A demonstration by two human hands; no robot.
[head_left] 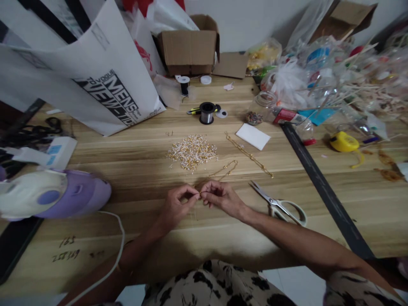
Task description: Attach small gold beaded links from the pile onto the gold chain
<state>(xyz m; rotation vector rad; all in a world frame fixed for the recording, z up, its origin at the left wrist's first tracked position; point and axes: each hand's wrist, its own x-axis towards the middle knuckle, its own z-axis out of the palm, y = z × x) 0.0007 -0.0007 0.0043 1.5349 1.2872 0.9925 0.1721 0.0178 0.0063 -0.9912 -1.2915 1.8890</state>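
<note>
My left hand [179, 205] and my right hand [222, 197] meet fingertip to fingertip just above the wooden table. Both are pinched around one end of a thin gold chain [230, 166], which loops away over the wood beyond my right hand. Whatever small part sits between the fingertips is too tiny to make out. Past the hands lies a loose pile of small gold and clear beads on pins [192, 151]. A second gold beaded chain [250, 156] rests farther right. Scissors [278, 204] with pale handles lie beside my right forearm, blades partly apart.
A wire spool [207, 113] stands behind the pile, near a folded white paper [253, 136]. A black metal strip [321, 187] crosses the right side, with a yellow tape measure [344, 142] beyond. At left are a purple-and-white appliance [76, 193] and a white cord [123, 238].
</note>
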